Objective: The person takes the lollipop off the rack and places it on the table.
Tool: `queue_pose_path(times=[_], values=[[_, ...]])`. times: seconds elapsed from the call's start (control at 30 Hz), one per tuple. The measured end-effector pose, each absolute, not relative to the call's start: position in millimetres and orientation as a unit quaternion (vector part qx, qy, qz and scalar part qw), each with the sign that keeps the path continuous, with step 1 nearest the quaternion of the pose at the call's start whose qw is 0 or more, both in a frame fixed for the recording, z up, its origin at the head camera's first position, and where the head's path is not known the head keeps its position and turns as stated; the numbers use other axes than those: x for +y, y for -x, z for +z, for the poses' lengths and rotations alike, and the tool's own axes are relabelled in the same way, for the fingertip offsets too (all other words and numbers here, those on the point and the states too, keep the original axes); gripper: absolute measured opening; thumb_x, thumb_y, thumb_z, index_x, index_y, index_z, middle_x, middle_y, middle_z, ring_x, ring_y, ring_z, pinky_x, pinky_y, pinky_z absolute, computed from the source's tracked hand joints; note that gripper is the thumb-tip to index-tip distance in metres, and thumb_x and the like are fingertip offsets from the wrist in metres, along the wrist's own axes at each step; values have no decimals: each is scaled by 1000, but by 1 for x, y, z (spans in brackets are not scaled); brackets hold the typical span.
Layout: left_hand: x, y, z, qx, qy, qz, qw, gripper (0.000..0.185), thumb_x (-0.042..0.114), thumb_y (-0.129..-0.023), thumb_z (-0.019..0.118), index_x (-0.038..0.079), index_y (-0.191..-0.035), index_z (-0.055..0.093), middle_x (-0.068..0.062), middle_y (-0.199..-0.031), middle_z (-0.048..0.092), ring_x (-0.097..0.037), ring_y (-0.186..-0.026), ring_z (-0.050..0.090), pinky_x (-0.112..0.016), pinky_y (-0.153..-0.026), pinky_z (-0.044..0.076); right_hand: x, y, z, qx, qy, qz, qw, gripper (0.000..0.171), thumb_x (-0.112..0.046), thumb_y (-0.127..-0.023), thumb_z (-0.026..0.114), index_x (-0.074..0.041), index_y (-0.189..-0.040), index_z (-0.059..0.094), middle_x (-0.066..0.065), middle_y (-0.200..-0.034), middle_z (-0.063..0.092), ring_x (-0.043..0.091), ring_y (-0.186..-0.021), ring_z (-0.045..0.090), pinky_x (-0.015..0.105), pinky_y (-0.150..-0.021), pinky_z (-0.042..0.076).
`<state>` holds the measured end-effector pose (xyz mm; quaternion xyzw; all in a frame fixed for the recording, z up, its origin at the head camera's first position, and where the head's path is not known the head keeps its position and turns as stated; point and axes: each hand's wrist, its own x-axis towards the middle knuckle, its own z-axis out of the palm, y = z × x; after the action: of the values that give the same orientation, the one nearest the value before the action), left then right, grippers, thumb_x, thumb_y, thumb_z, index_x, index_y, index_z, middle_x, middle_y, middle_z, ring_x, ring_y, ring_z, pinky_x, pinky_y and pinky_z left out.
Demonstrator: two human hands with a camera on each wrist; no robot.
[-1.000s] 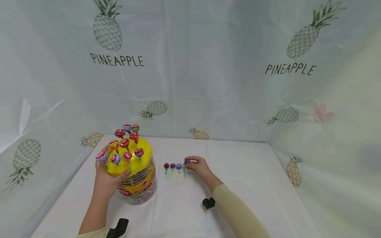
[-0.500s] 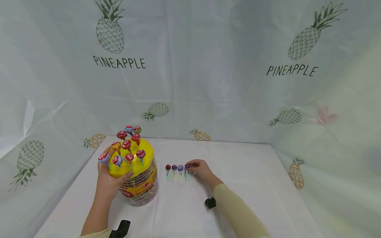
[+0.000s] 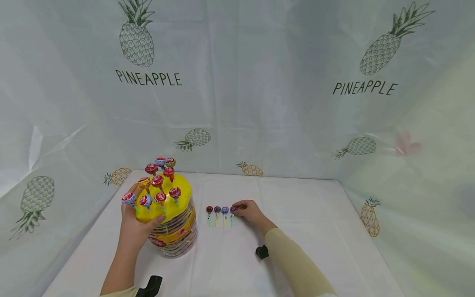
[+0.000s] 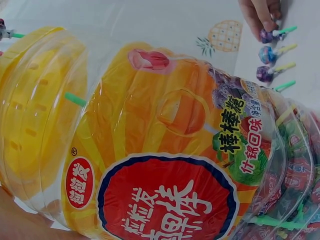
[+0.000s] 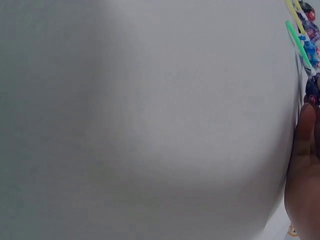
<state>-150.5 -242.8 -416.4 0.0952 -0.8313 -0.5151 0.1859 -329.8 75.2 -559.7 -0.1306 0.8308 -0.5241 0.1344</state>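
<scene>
**Now: one hand on the jar, one on a lolly**

The left hand [image 3: 135, 225] is gripping the lollipop jar [image 3: 172, 225] by its side. The right hand [image 3: 249, 211] is pinching the head of the purple lollipop [image 3: 232, 210], which is lying on the table [image 3: 297, 214] just beside its fingertips, nearest of four in a row.
</scene>
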Motion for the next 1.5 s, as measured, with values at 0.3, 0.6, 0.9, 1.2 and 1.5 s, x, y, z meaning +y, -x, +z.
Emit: queue_pose_path(times=[0.3,0.6,0.9,1.2,1.5], values=[[-240,150,-415,-833,-91,-513,187,101,20,-82,80,26,-157,13,-14,-154,13,-37,-133,31,-4,-85,33,73,327,-554,850,124,-494,133,26,-9,-89,70,-8,-114,72,2,-99,65,14,-72,55,27,-61,50],[-240,151,-417,-827,-89,-522,188,102,21,-81,81,26,-156,12,-14,-154,13,-36,-132,31,-2,-82,33,75,325,-549,843,104,-510,138,27,-10,-89,69,-10,-116,71,4,-104,64,15,-75,56,28,-62,50],[-237,151,-418,-826,-88,-526,185,102,20,-81,80,27,-157,12,-11,-156,10,-37,-134,31,-3,-83,33,84,321,-526,803,104,-576,111,32,-7,-90,68,-1,-121,66,10,-119,65,17,-85,63,37,-71,55],[-235,154,-416,-828,-95,-523,179,101,16,-82,79,26,-157,12,-15,-154,10,-40,-134,31,-51,-102,40,67,289,-446,752,188,-626,89,29,-4,-90,68,-2,-119,67,13,-120,65,19,-91,62,40,-78,55],[-241,151,-414,-827,-107,-522,180,101,14,-81,80,25,-157,14,-14,-155,9,-40,-135,29,-57,-102,38,30,268,-420,706,268,-650,79,26,-5,-89,70,-2,-115,69,8,-117,65,21,-94,61,29,-78,53]])
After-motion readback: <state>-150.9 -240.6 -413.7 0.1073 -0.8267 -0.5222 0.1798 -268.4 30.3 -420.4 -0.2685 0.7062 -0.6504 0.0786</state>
